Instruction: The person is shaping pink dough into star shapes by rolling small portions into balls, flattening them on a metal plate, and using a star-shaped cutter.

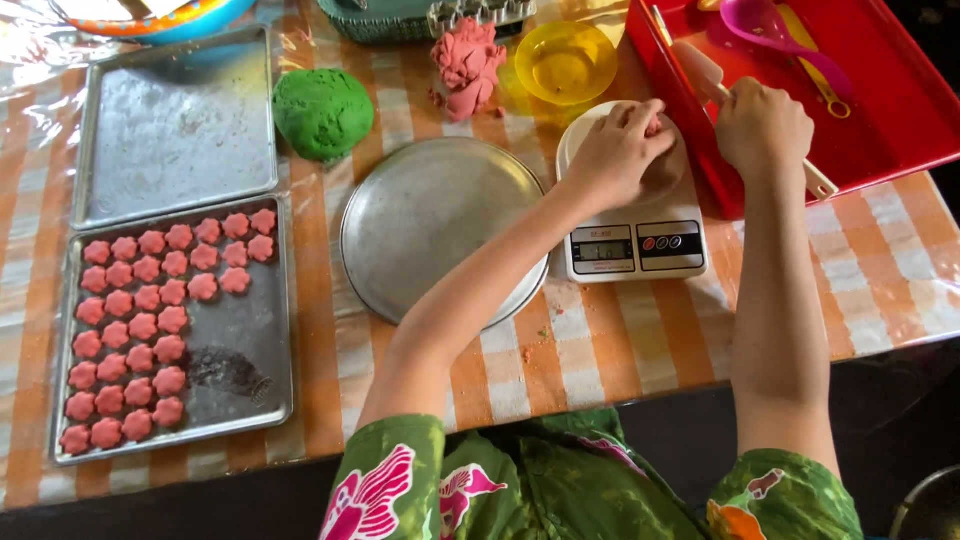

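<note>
Item: kitchen scale (pixel 632 236), white, on the striped desk (pixel 620 340). Your left hand (pixel 618 152) rests on its round platform, fingers (pixel 640 112) curled down over a small piece of pink dough (pixel 654 126) and pinching it.

Item: your right hand (pixel 762 128), at the edge of the red tray (pixel 900 110), fingers clenched round the handle of a pale spatula (pixel 700 68).

Handling note: press lightly on the platform, so the display reads the dough and not your hand; lift clear before reading.

Stock nearby: pink dough lump (pixel 468 62) and green dough ball (pixel 323 112) beyond the round metal pan (pixel 440 228); yellow bowl (pixel 566 62); baking sheet (pixel 255 395) partly filled with pink flower pieces (pixel 140 330); second sheet (pixel 175 125) bare.
</note>
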